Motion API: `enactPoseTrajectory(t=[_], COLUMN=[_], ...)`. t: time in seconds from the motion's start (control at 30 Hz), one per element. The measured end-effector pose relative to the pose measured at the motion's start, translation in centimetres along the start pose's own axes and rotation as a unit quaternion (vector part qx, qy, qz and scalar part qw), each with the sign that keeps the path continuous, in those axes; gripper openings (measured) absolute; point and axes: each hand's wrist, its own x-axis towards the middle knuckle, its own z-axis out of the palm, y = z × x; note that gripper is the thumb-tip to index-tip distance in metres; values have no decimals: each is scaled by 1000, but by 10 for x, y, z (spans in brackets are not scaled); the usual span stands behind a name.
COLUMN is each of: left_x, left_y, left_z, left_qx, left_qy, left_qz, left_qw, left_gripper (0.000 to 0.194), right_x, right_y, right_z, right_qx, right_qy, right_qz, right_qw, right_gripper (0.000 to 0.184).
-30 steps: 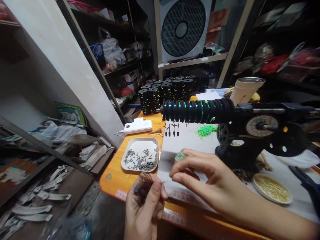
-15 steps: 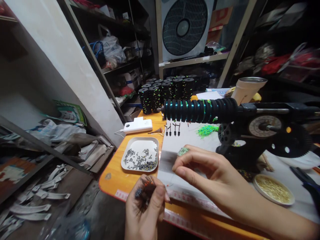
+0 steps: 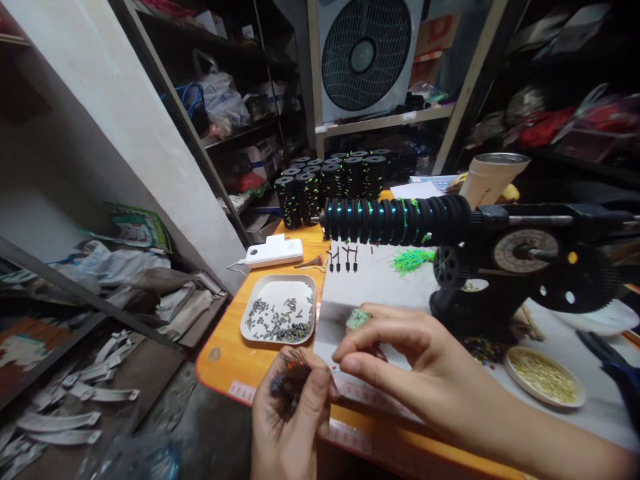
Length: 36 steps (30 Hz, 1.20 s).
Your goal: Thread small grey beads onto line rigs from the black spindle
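Note:
My left hand (image 3: 295,427) is closed around a bundle of thin dark strands (image 3: 290,383), with orange and blue-grey tips showing at its top. Its thumb presses along the side. Just to the right, my right hand (image 3: 415,350) is closed, thumb and forefinger nearly together in a pinch; anything between those tips is too small to make out. A pale green speckled clump (image 3: 357,320) sticks out beyond the right forefinger, seemingly held by the curled fingers behind it. A tiny red speck (image 3: 334,367) shows between the two hands.
Left of the hands, a white tray (image 3: 244,327) holds small dark pieces. A black winding machine (image 3: 500,240) carries a row of black rings (image 3: 395,220). Green strands (image 3: 413,260) lie below. A dish of gold bits (image 3: 545,377) sits right; black spools (image 3: 330,180) stand behind.
My right hand has moved slightly left and down, closer to my left hand. The green clump has shifted with it. The left hand stays nearly in place.

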Motion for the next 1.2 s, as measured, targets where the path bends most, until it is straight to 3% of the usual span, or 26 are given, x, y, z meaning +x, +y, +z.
enactPoseTrajectory(t=[0.23,0.43,0.5,0.6,0.7,0.8,0.9,1.0,1.1,1.13,1.2], left_x=[1,2,3,4,5,3,0,1,9,14,23], left_y=[-8,-5,-4,-3,-3,-1,3,8,16,18,19], left_z=[-5,-4,-6,-12,-18,-23,-28,-37,-55,-61,-71], left_qx=[32,69,80,119,132,125,137,166,239,290,403], left_qy=[52,35,26,-7,6,-1,-2,51,116,114,46], left_qz=[46,66,64,72,91,82,94,160,216,219,186], left_qw=[997,995,994,990,987,989,986,972,940,925,895], left_gripper=[30,32,31,28,29,30,28,29,23,20,12], right_x=[-2,-4,-6,-6,-6,-7,-8,-8,-7,-6,-5], right_y=[7,13,8,-5,-15,-12,-2,3,0,-2,-4], right_z=[0,-2,-3,-6,-7,-3,2,0,-7,-9,-11], right_qx=[-54,-139,-167,-181,-210,-277,-340,-356,-354,-348,-323], right_qy=[0,-13,-25,-58,-90,-83,-82,-87,-48,-44,-63], right_qz=[-89,-192,-201,-160,-131,-166,-218,-244,-220,-201,-167], right_qw=[995,972,965,969,965,943,911,898,908,915,929], right_gripper=[10,13,15,15,13,7,16,17,22,22,20])
